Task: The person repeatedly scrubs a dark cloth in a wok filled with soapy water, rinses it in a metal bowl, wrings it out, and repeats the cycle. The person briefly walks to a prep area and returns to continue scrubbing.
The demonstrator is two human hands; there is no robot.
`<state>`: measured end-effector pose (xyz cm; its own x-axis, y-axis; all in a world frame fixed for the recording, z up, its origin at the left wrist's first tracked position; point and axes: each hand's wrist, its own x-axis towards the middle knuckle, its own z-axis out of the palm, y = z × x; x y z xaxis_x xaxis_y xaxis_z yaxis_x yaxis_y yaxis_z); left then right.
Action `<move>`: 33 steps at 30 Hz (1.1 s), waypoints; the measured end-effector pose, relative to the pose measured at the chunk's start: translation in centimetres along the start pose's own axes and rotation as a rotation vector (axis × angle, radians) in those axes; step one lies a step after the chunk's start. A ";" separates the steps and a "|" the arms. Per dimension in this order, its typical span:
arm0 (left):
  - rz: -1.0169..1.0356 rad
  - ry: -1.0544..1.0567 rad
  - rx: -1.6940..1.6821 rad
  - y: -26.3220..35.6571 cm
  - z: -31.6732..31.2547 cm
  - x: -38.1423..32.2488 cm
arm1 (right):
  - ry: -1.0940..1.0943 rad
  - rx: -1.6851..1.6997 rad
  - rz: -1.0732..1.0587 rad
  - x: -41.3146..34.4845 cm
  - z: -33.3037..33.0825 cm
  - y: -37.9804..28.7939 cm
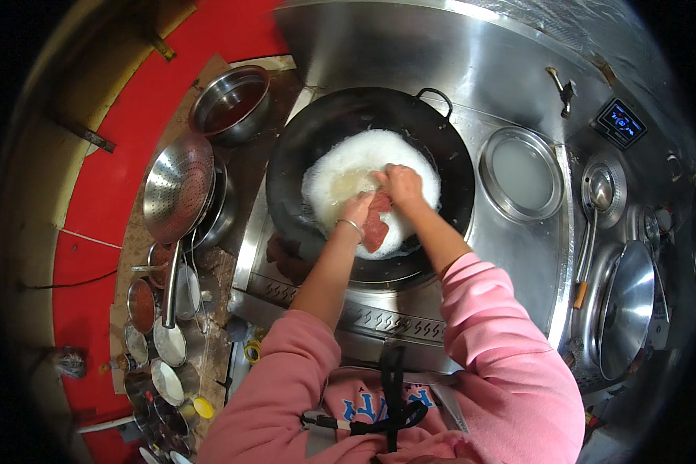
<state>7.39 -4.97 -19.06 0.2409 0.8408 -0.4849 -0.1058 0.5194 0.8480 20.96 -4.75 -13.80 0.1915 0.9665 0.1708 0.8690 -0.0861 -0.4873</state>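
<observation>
A large black wok [452, 174] sits on the steel stove, with foamy, cloudy liquid [336, 156] in its middle. Over the foam, both hands grip a reddish-brown cloth [375, 229], part of which hangs down into the suds. My left hand [358, 207], with a metal bracelet at the wrist, holds the cloth's upper left side. Close beside it, my right hand [402, 184] is closed on the cloth's upper end, its fingers curled. The fingertips are partly hidden by the hands and the cloth.
Right of the wok stands a steel bowl of cloudy liquid [522, 174]; farther right are ladles [601, 191] and a steel wok or lid [627, 310]. On the left are a steel pot [232, 104], a perforated strainer [180, 188] and several seasoning containers [170, 342]. A faucet [564, 93] projects behind.
</observation>
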 end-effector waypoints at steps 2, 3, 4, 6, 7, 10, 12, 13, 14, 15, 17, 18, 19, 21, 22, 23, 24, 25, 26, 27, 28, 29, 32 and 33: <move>0.040 0.032 0.019 -0.1 -0.6 0.1 | -0.094 -0.085 -0.007 0.3 0.2 2.4; 0.027 0.031 0.000 0.1 -0.7 0.2 | -0.044 -0.151 -0.028 0.1 0.8 3.3; -0.068 0.051 -0.012 0.2 -0.8 0.3 | -0.003 -0.221 -0.024 -0.6 1.4 4.3; -0.130 0.052 0.141 0.8 -0.6 0.6 | -0.095 -0.273 0.110 -0.7 3.4 4.7; -0.161 0.055 0.216 1.1 -0.5 0.6 | -0.038 -0.302 0.136 -1.2 5.1 4.0; -0.349 0.090 -0.020 1.8 0.0 1.0 | -0.237 0.062 0.212 -0.5 7.7 1.5; -0.335 0.056 -0.192 1.9 -0.1 1.2 | -0.276 0.217 0.131 -1.4 7.0 0.0; -0.312 0.003 -0.232 2.1 -0.2 1.5 | -0.226 0.287 0.104 -2.1 6.3 -0.9; -0.289 -0.076 -0.276 2.1 -0.6 1.5 | -0.212 0.347 0.070 -2.9 5.4 -2.0; -0.265 -0.156 -0.319 2.2 -0.8 1.7 | -0.174 0.413 0.012 -3.4 4.3 -3.1; -0.233 -0.298 -0.401 2.6 -1.4 1.9 | -0.097 0.395 -0.042 -3.9 2.3 -4.9; -0.248 -0.360 -0.435 2.7 -1.6 1.9 | -0.060 0.313 -0.039 -4.0 1.5 -5.7; -0.268 -0.426 -0.460 2.9 -1.6 1.8 | -0.018 0.235 -0.059 -4.0 1.0 -6.3; -0.335 -0.531 -0.474 3.0 -1.3 1.4 | 0.010 0.125 0.000 -3.6 0.6 -6.8; -0.356 -0.552 -0.459 2.9 -1.0 1.0 | -0.012 0.091 0.035 -3.1 0.5 -6.6; -0.356 -0.549 -0.435 2.8 -0.5 0.7 | -0.016 0.061 0.048 -2.5 0.5 -6.2; -0.352 -0.533 -0.401 2.7 -0.2 0.3 | -0.028 0.033 0.084 -1.8 0.4 -5.6; -0.276 -0.410 -0.319 2.7 0.3 0.1 | -0.035 -0.005 0.142 -1.0 0.3 -4.8; -0.210 -0.283 -0.225 2.8 0.7 -0.1 | -0.029 -0.037 0.181 -0.2 0.1 -3.8; -0.213 -0.191 -0.126 3.1 0.8 -0.3 | -0.074 -0.059 0.266 0.6 -0.6 -2.4; -0.102 -0.075 0.079 3.3 0.8 -0.6 | -0.153 -0.117 0.290 1.3 -1.3 -0.8; -0.015 -0.077 0.233 3.6 0.6 -0.8 | -0.128 -0.171 0.331 1.6 -2.1 0.6; 0.205 -0.015 0.646 3.6 -0.4 -1.6 | -0.053 -0.215 0.353 1.4 -3.1 3.0; 0.238 0.046 0.948 3.0 -0.5 -2.1 | -0.043 -0.260 0.302 0.8 -3.1 3.4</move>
<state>6.09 -5.10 -15.63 0.2740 0.9233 -0.2693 0.6775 0.0134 0.7354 25.47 -4.98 -12.70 0.4416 0.8971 0.0146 0.8640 -0.4208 -0.2766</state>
